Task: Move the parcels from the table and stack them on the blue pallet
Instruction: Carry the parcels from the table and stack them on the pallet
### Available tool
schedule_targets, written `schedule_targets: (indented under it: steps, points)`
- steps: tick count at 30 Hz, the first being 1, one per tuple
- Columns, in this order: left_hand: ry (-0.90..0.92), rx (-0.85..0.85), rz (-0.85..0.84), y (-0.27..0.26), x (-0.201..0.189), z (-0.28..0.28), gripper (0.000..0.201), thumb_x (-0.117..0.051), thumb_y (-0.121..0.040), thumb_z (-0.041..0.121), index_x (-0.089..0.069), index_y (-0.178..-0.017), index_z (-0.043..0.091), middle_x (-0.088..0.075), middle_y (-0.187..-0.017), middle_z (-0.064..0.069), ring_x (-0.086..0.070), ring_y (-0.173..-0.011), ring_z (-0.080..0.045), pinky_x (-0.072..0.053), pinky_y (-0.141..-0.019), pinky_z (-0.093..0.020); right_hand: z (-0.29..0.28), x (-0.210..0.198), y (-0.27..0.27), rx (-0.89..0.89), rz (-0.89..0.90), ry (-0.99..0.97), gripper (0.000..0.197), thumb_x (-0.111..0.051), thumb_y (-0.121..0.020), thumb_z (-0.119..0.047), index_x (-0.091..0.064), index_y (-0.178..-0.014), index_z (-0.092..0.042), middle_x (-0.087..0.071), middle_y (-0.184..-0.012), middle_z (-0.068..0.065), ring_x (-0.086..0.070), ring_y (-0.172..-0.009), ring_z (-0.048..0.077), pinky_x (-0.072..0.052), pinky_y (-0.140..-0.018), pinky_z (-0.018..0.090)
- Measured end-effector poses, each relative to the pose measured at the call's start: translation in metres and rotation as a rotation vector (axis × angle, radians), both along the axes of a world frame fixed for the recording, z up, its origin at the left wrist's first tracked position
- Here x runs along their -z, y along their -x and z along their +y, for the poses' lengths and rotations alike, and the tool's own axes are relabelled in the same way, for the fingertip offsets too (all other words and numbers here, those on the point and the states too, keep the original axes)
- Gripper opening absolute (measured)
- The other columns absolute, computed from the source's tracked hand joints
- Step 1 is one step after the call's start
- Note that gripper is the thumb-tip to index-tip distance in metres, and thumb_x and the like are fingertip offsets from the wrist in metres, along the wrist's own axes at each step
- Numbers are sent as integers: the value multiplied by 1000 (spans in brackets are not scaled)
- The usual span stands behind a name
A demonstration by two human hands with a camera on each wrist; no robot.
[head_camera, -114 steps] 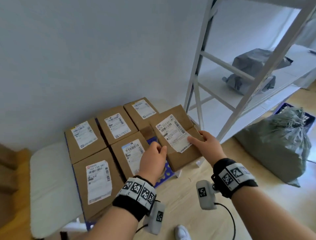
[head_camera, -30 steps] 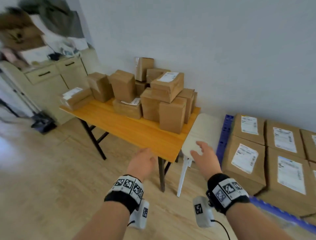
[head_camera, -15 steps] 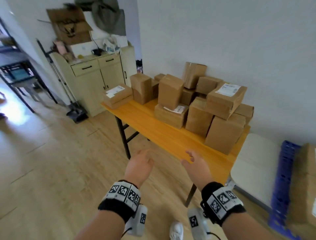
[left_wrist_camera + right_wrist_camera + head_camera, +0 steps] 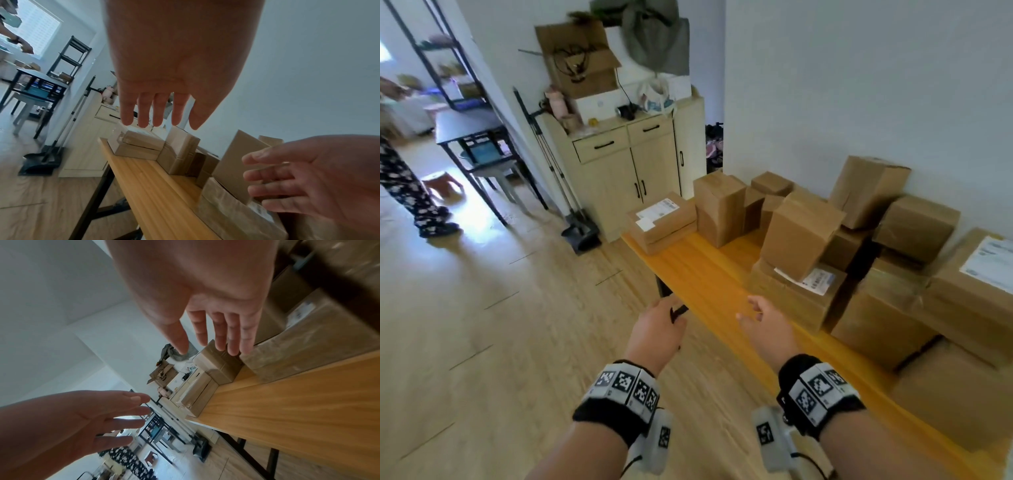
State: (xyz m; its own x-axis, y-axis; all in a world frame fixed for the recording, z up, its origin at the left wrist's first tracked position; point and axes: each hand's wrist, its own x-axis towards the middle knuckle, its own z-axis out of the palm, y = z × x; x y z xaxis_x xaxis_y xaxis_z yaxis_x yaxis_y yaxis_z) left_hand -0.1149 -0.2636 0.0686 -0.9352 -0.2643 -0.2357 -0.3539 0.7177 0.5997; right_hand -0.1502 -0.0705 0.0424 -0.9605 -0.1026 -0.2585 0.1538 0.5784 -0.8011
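Parcels [image 4: 799,236] right of frame: stiff taped cardboard, probably light; grip opposite side faces; left hand [image 4: 657,332] and right hand [image 4: 763,325] spread, empty

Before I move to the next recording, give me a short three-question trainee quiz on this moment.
1. True or false: the left hand holds a parcel.
2. On the wooden table, where does the flat labelled parcel lie? A) at the end nearest the cabinet B) on top of the tallest stack C) on the floor
3. Fill in: the right hand hovers over the table's front edge with fingers ____.

Key
1. False: it is empty, fingers straight, held beside the table edge.
2. A.
3. Spread: nothing is in its grip.
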Motion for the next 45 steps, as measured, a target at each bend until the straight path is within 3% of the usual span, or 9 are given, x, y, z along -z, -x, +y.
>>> schedule_targets:
  steps: [3, 7, 11, 15, 19, 22, 28, 36, 45]
  points:
    - [-23, -52, 13, 29, 6, -23, 44, -47, -102, 28, -42, -145, 23, -43, -145, -2, -49, -125, -21, -42, -97, -32, -26, 3, 41, -55, 14, -28, 49, -54, -100, -36, -39, -145, -25, -42, -151, 0, -45, -134, 18, -41, -108, 38]
    - [-117, -135, 3, 68, 15, -63, 43, -49, -101, 27, -44, -143, 21, -45, -142, -5, -48, -96, -10, -38, -81, -25, -62, 6, 81, -92, 10, -47, 49, -56, -99, -36, -41, -144, -26, -44, -149, 0, -45, -133, 17, -43, -107, 37]
    - [-149, -173, 35, 123, 25, -114, 44, -50, -101, 27, -44, -144, 23, -43, -146, -4, -49, -111, -15, -39, -87, -28, -104, 14, 125, -92, 16, -83, 49, -57, -98, -36, -42, -143, -26, -46, -147, -1, -46, -132, 16, -43, -107, 37]
    - [-95, -79, 12, 188, 33, -161, 44, -48, -101, 28, -44, -144, 26, -43, -147, -3, -51, -105, -12, -42, -83, -28, -147, 22, 171, -25, -23, -83, 49, -56, -98, -38, -42, -143, -27, -47, -145, -1, -48, -129, 16, -44, -104, 34]
    - [-27, 35, -59, 255, 40, -207, 36, -46, -100, 22, -49, -136, 25, -56, -122, 1, -61, -94, -16, -52, -78, -31, -193, 28, 211, 75, -89, -90, 49, -57, -98, -38, -43, -143, -26, -48, -144, 0, -50, -126, 17, -45, -103, 34]
    - [28, 97, -101, 302, 40, -237, 39, -45, -99, 12, -48, -136, 21, -57, -128, -4, -62, -98, -19, -52, -80, -30, -227, 30, 236, 132, -173, -60, 51, -55, -99, -37, -38, -146, -25, -45, -148, 1, -48, -129, 19, -44, -104, 35]
    - [21, 218, -116, 374, 52, -268, 50, -46, -100, 22, -30, -148, 23, -53, -131, -3, -60, -86, -20, -50, -65, -34, -273, 43, 273, 251, -300, -15, 62, -55, -98, -42, -30, -151, -23, -42, -151, 3, -49, -128, 21, -45, -102, 36]
    - [-27, 306, -230, 406, 75, -265, 61, -49, -101, 30, -20, -153, 22, -38, -146, -8, -58, -114, -32, -53, -92, -50, -293, 57, 287, 235, -372, 39, 76, -53, -98, -45, -14, -157, -21, -27, -161, 3, -34, -143, 24, -35, -113, 38]
    - [-177, 248, -372, 386, 101, -254, 73, -72, -85, 32, -34, -145, 20, -44, -137, -5, -52, -118, -26, -49, -94, -38, -283, 62, 282, 486, -343, 204, 50, -55, -99, -32, -39, -144, -17, -56, -137, 3, -56, -108, 15, -44, -87, 26]
